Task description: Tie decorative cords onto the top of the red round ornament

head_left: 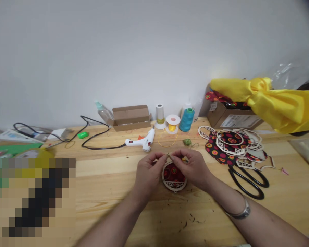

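My left hand (148,171) and my right hand (192,168) meet over the middle of the wooden table (105,206), fingertips pinched together on a tiny piece, apparently a thin yellow cord; it is too small to name for sure. Just below the fingers lies a round wooden-framed ornament (174,177) with red patterned fabric inside. A silver bracelet (240,212) sits on my right wrist.
White glue gun (143,141) with black cable lies behind my hands. Thread spools (186,119), a yellow cord reel (172,122) and an open carton (130,117) stand by the wall. Black scissors (249,180), a stack of fabric-and-wood pieces (230,144) and yellow satin (270,99) are at right.
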`<state>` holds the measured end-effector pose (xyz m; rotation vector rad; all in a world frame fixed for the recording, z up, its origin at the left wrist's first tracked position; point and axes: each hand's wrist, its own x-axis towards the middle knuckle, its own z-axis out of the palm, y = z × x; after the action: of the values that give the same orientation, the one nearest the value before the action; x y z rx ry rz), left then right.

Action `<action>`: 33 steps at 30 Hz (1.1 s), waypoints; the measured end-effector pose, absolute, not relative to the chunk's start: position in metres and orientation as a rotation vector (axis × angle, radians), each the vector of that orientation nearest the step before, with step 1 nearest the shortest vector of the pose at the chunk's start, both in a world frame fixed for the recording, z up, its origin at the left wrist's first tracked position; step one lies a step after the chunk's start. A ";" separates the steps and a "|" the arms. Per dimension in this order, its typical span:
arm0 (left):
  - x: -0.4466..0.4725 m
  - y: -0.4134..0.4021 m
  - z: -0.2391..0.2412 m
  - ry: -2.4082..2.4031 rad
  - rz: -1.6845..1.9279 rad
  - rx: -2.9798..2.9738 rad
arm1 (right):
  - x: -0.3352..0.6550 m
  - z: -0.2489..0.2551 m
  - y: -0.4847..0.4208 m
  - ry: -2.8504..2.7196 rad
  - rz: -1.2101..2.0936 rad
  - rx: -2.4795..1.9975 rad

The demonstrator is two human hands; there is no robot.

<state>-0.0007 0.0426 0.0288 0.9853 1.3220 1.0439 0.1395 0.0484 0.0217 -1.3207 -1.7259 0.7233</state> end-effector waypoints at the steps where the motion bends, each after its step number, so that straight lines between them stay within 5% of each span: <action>1: -0.001 0.043 0.029 1.306 1.043 0.976 | 0.140 0.022 0.048 -1.746 0.702 -1.319; 33: 0.000 0.045 0.029 0.979 0.982 0.655 | 0.141 0.021 0.047 -1.735 0.607 -1.184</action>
<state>0.0000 0.0450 0.0292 0.6547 0.9791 0.9822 0.1413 0.0465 0.0210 -1.1837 -1.7354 0.6071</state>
